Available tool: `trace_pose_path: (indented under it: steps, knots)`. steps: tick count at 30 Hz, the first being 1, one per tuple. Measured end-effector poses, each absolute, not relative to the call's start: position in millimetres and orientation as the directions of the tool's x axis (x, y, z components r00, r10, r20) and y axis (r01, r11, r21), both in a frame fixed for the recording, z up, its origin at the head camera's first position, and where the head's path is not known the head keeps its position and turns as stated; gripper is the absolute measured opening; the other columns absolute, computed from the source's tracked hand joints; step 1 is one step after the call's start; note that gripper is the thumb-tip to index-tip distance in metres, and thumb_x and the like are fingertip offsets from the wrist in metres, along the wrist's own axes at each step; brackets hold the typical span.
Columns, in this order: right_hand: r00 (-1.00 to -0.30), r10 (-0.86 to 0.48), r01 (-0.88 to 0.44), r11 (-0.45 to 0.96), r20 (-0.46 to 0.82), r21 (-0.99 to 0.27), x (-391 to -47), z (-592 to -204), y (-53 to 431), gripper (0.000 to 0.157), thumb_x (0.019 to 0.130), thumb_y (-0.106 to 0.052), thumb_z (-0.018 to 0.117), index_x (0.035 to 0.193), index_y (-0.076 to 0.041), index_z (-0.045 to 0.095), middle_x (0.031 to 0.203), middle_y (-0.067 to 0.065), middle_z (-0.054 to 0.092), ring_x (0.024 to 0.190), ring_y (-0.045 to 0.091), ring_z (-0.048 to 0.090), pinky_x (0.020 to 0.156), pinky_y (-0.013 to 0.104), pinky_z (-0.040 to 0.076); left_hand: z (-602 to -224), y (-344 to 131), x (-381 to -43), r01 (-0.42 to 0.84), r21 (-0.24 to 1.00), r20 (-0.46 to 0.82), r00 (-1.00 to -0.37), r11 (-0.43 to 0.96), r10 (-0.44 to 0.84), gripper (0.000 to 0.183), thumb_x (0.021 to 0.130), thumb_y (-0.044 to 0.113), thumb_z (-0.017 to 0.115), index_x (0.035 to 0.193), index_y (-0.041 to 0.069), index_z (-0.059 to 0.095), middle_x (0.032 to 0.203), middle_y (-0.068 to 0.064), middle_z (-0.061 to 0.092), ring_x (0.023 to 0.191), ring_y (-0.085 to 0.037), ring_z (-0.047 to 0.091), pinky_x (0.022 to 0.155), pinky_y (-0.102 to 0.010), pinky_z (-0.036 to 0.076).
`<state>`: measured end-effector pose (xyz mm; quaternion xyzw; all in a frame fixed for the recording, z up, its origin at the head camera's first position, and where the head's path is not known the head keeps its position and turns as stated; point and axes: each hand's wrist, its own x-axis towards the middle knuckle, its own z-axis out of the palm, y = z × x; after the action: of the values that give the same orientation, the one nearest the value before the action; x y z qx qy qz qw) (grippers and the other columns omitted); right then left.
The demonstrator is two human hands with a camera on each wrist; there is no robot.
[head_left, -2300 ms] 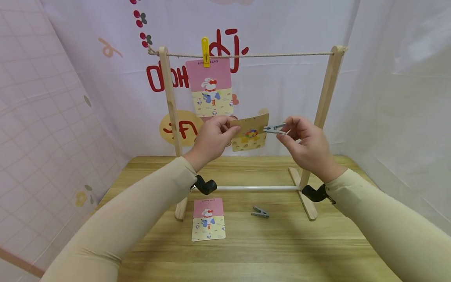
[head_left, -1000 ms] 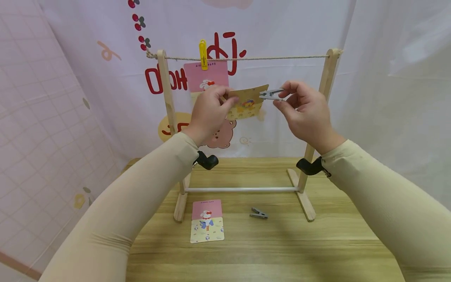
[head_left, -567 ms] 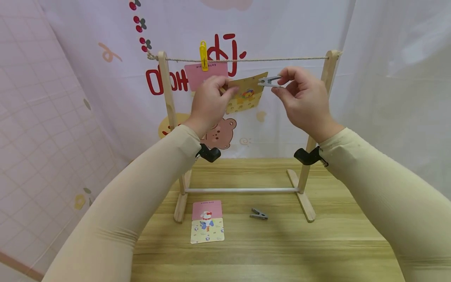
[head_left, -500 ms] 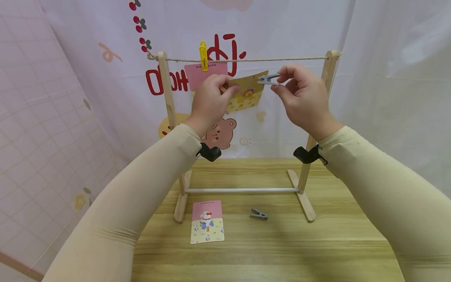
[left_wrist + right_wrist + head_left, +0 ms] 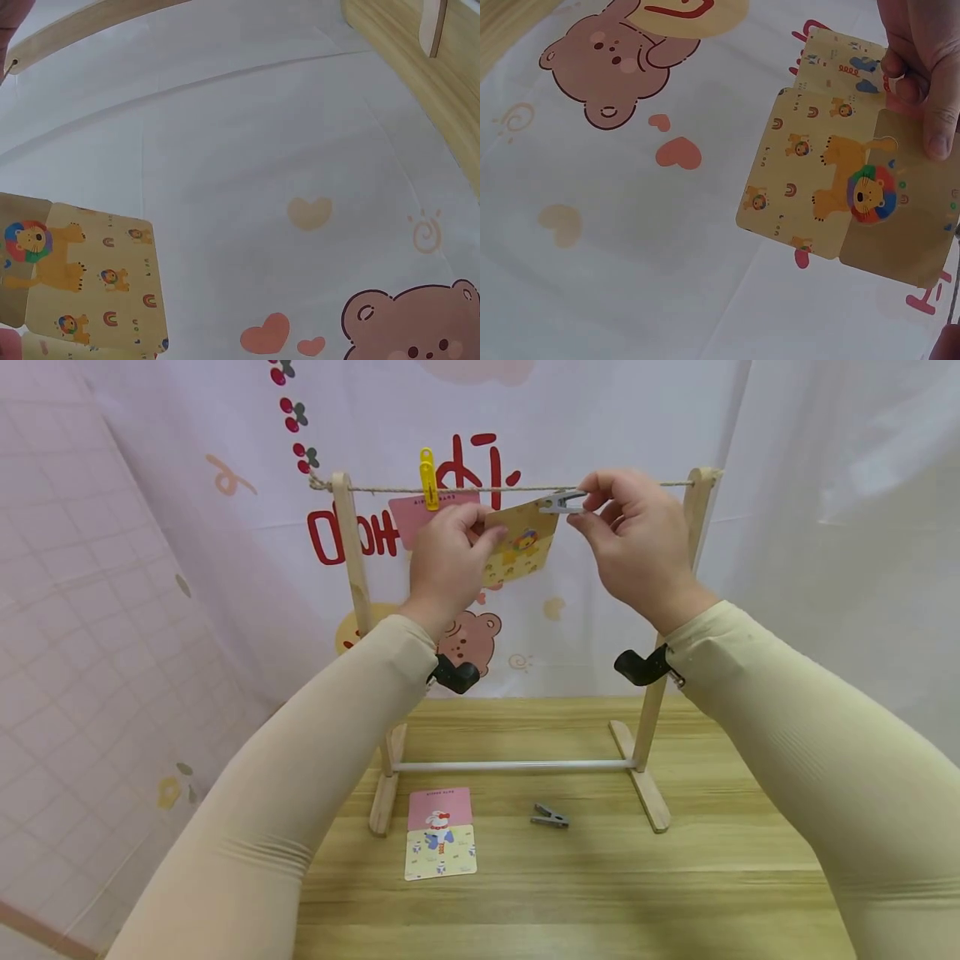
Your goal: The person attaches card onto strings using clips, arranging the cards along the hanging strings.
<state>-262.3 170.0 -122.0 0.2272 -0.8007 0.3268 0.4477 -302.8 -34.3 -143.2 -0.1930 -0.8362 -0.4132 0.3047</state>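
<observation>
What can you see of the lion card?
The lion card looks like thin paperboard with rounded corners: tan above, patterned pale yellow below, a multicolored-maned lion across both. It tilts, seemingly just below the rope, pinched at left by the left hand; the gray clip in the right hand overlaps its upper right corner.

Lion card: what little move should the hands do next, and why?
Maybe lift the lion card slightly to the rope. The left hand holds it, and the right hand has the gray clip at its corner, but its top edge looks below the rope. The yellow clip pins the pink card on the rope.
</observation>
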Motion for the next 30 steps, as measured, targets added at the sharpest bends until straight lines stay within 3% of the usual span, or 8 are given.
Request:
trace_pose_path:
  steps: [18, 30]
  knots:
    - [-0.511, -0.104, -0.644, 0.704, 0.853, -0.300, -268, -104, 159, 0.014, 0.086, -0.021, 0.066, 0.097, -0.012, 0.067, 0.086, -0.005, 0.057, 0.075, 0.003, 0.048, 0.069, 0.015, 0.040, -137, -28, -301, 0.551, 0.604, 0.683, -0.730, 0.576, -0.017, 0.023, 0.084, 0.041, 0.064, 0.099, 0.025, 0.068, 0.098, 0.007, 0.062, 0.087, -0.008, 0.053, 0.070, -0.024, 0.041]
    - [-0.560, -0.156, -0.595, 0.759, 0.814, -0.264, -272, -97, 157, 0.014, 0.087, -0.023, 0.065, 0.099, -0.015, 0.067, 0.088, -0.004, 0.058, 0.075, 0.006, 0.047, 0.066, 0.018, 0.036, -136, -26, -302, 0.549, 0.617, 0.681, -0.732, 0.564, -0.032, 0.022, 0.083, 0.040, 0.065, 0.099, 0.026, 0.069, 0.104, 0.009, 0.062, 0.089, -0.007, 0.054, 0.072, -0.024, 0.043]
